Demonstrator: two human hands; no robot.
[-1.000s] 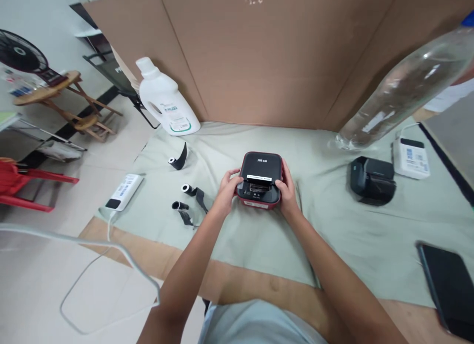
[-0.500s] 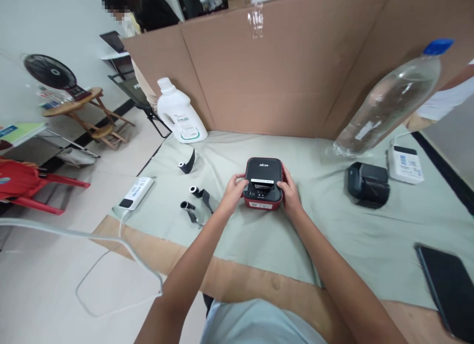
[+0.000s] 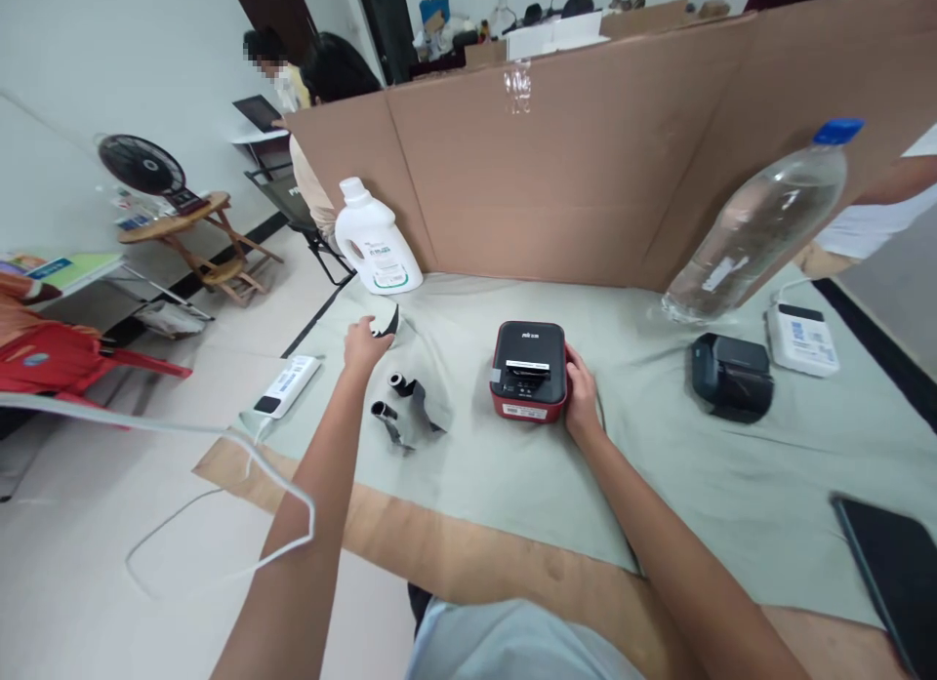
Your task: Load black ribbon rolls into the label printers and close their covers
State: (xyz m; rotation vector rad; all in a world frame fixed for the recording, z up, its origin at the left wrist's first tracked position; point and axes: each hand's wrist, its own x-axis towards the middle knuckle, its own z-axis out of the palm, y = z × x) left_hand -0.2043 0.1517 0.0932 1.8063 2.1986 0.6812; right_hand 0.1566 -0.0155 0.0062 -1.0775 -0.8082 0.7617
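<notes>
A small label printer [image 3: 530, 343], black on top with a red lower body, rests on the green cloth. My right hand [image 3: 583, 395] is wrapped against its right side, some fingers hidden behind it. Farther left, my left hand [image 3: 364, 346] has its fingers curled on a black ribbon roll [image 3: 395, 321] whose loose end sticks up; the hand covers most of the core. Closer to me lie two more rolls, an upper ribbon roll [image 3: 399, 382] and a lower ribbon roll [image 3: 382, 412], their dark strips trailing to the right.
A white jug [image 3: 381, 251] and a tilted clear bottle [image 3: 761, 226] stand before the cardboard panel [image 3: 542, 192]. To the right are a black device [image 3: 732, 376], a white power bank [image 3: 803, 340] and a phone [image 3: 889, 563]. A white device [image 3: 288, 385] with a cable lies left.
My left hand has let go of the printer and moved left to the far ribbon roll. My right hand stays on the printer. The camera view has tilted up.
</notes>
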